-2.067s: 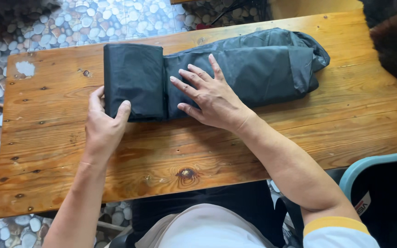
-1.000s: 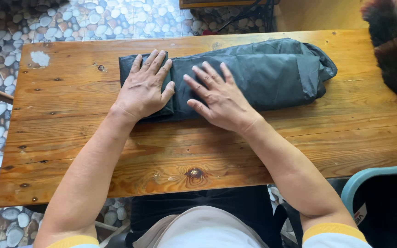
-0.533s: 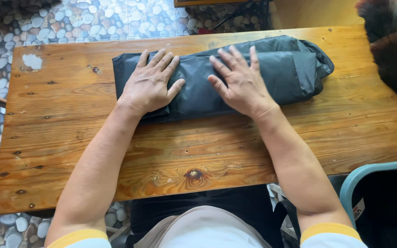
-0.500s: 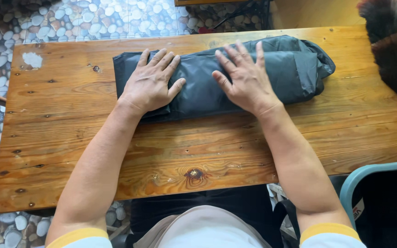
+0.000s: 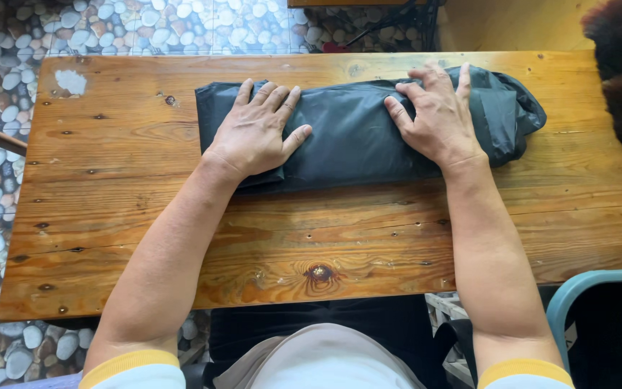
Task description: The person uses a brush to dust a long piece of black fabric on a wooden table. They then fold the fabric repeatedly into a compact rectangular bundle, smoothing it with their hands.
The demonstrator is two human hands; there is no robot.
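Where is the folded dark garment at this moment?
In the head view, the folded dark garment lies along the wooden table's far edge, under the left hand and right hand.

Bright even daylight, soft shadows, sharp pic, no glare.

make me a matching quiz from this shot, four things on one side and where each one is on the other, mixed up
Things:
1. left hand
2. right hand
3. dark folded garment
4. knot in the wood

Places:
A. on the near part of the wooden table, in front of the garment
B. flat on the garment's left end
C. lying lengthwise along the far half of the table
D. flat on the garment, toward its bunched right end

Pairs: 1-B, 2-D, 3-C, 4-A
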